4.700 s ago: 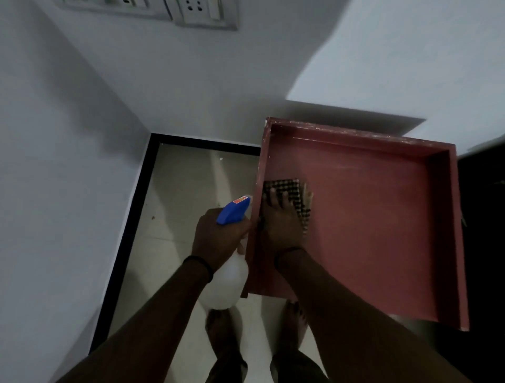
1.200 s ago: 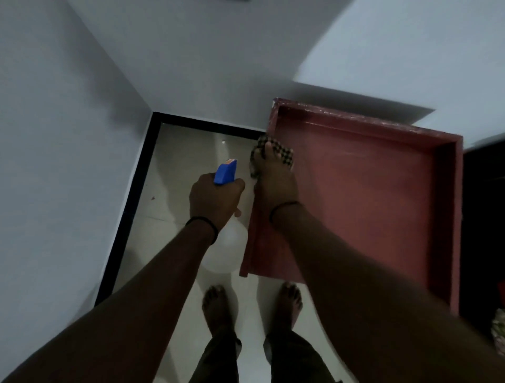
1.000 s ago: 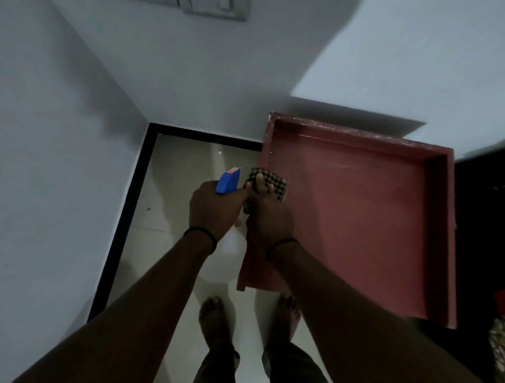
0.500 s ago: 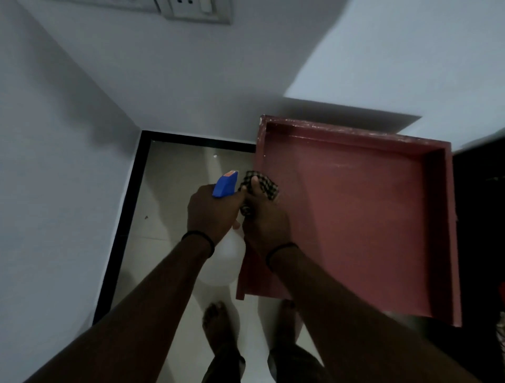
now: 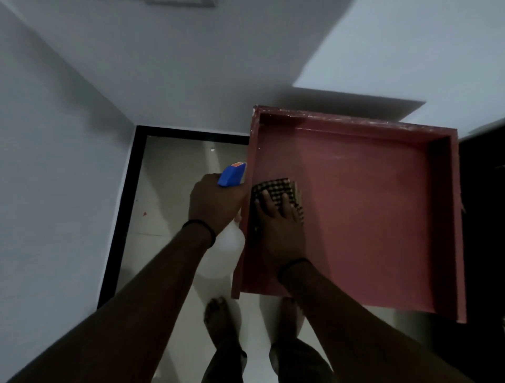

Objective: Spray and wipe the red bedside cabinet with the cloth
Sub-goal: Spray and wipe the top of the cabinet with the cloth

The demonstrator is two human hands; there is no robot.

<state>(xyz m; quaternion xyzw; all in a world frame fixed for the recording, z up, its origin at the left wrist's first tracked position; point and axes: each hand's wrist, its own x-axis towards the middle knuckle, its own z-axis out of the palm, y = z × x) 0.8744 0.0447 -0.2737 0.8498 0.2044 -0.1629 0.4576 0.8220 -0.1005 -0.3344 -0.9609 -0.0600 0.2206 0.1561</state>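
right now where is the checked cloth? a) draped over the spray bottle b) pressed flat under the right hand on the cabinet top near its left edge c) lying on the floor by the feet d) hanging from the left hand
b: the right hand lies spread on the checked cloth, flat on the red cabinet top by its left rim, while the left hand grips the spray bottle.

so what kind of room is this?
Likely a bedroom corner at home: red bedside cabinet against white walls, tiled floor with black skirting, wall switch plate.

Red cabinet top (image 5: pixel 369 218) with raised rim, checked cloth (image 5: pixel 276 190) lying near its left edge
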